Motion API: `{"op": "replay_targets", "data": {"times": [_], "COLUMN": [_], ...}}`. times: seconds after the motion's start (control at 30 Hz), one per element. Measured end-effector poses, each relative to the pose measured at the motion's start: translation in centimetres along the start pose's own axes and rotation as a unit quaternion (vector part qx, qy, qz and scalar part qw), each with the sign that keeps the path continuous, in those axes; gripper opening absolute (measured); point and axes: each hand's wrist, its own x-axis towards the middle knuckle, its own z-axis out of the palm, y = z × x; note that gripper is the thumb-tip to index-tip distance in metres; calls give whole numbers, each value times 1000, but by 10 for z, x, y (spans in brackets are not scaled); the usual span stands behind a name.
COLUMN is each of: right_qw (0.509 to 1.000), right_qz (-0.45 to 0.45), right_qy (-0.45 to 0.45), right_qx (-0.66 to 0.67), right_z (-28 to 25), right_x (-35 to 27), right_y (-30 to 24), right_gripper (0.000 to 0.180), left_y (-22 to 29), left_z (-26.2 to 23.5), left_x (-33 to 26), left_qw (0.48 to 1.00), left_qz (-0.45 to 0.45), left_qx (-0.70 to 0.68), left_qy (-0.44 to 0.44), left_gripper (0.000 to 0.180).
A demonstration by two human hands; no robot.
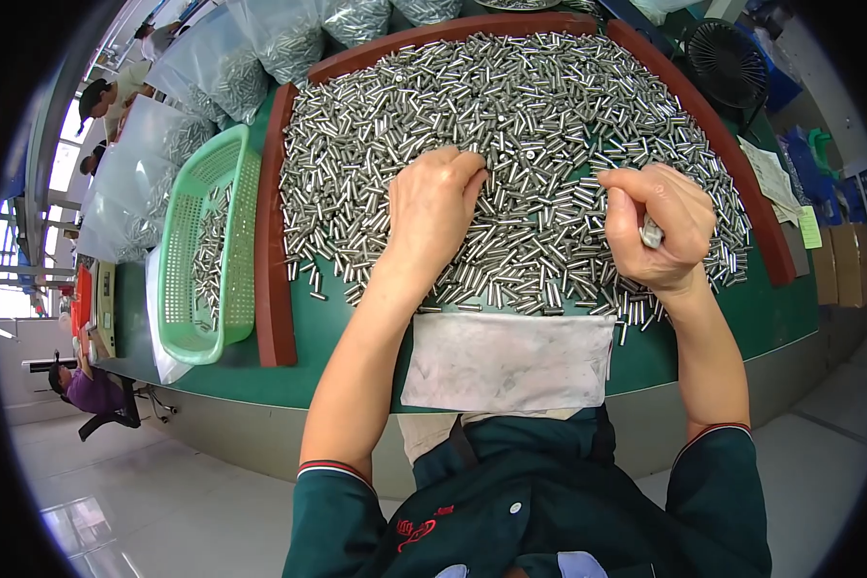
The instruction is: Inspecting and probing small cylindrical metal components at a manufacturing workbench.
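Observation:
A wide heap of short, shiny metal pins [511,246] covers the green tabletop in front of me. My left hand [432,202] is over the middle of the heap, its fingers curled and pinched together; whatever lies between the fingertips is hidden. Farther right, my right hand [667,220] is closed in a fist just above the pins, thumb against the bent fingers. A small greyish-white end of something [651,232] shows inside that fist, too small to name. Between my forearms lies a smudged white cloth [506,361] at the table's near edge.
Red-brown strips [275,241] border the heap left, right and behind. A green plastic basket [239,279] holding some pins stands at left, before clear bags of metal parts [236,82]. A black fan [725,63] stands far right. Other people [96,390] are at left.

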Motion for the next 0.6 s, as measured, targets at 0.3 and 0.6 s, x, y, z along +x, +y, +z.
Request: {"op": "replay_targets", "data": {"times": [0.3,0.6], "right_qw": [1000,1000], "right_qz": [2,2], "right_qy": [3,3], "right_qx": [0,3], "right_z": [2,1], "right_x": [-1,-1], "right_y": [1,3], "right_gripper": [12,13], "left_y": [-6,-6], "left_z": [0,-25], "left_x": [2,5], "left_qw": [996,685], "left_qz": [73,-343], "left_qx": [40,-643], "left_qy": [-44,-13], "left_gripper": [9,9]}}
